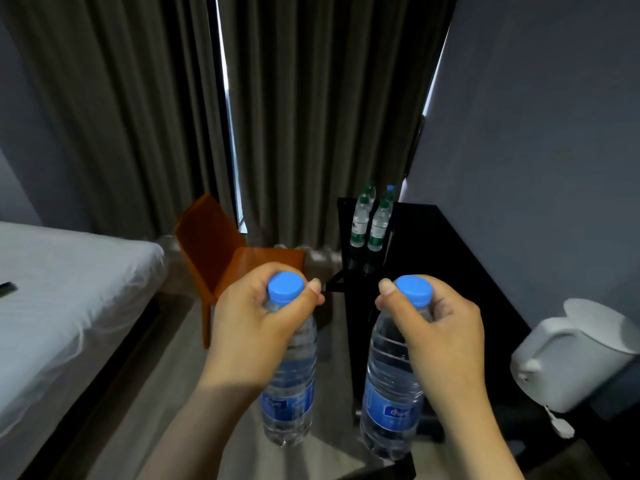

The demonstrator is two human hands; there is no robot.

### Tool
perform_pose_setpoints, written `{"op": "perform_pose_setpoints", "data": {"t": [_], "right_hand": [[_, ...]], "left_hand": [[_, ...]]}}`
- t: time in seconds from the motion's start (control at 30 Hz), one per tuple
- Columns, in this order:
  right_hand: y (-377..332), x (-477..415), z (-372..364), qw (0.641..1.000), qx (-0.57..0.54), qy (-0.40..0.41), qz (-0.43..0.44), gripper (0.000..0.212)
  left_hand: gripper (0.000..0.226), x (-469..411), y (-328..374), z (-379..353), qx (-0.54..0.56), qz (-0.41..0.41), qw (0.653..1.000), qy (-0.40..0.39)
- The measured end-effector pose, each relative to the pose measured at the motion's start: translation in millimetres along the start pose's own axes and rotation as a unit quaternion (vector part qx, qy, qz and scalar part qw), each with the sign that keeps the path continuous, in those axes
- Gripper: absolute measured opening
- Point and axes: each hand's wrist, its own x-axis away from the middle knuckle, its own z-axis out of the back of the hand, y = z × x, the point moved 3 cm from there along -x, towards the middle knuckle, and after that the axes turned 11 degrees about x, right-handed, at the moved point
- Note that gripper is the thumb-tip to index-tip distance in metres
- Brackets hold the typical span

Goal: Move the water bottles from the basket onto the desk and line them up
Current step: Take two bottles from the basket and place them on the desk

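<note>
Two water bottles are being carried by the neck, likely so that each body is hanging freely and can be lowered base-first. The left bottle point(289, 386) is being clasped just under its blue cap by the left grip point(263, 317), with thumb and fingers curled round it. The right bottle point(388, 375) is being clasped the same way by the right grip point(440, 323). Both are being held in the air beside the left edge of the table point(457, 265), not yet set down. Green-labelled bottles point(369, 221) are being seen grouped at its far left corner, probably as the start of the row. The basket is not being shown.
</note>
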Motion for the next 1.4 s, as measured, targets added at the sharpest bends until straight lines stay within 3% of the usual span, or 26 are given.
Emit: {"op": "perform_pose_setpoints", "data": {"t": [0.23, 0.67, 0.93, 1.17, 1.4], "right_hand": [[15, -85, -65, 0.999, 0.022, 0.042, -0.026, 0.018], [70, -214, -143, 0.987, 0.047, 0.115, -0.101, 0.02], [134, -321, -159, 0.983, 0.047, 0.133, -0.118, 0.018], [176, -390, -156, 0.979, 0.073, 0.128, -0.137, 0.019], [222, -431, -163, 0.974, 0.095, 0.129, -0.163, 0.006]], "left_hand": [[0.011, -115, -49, 8, -0.004, -0.011, 1.0, -0.029], [0.04, -276, -139, -4, 0.026, -0.008, 0.993, -0.112], [0.022, -374, -190, -62, 0.028, 0.001, 0.99, -0.142], [0.021, -438, -230, -108, 0.029, 0.008, 0.986, -0.167], [0.021, -493, -283, -155, 0.069, 0.083, 0.965, -0.24]]}}
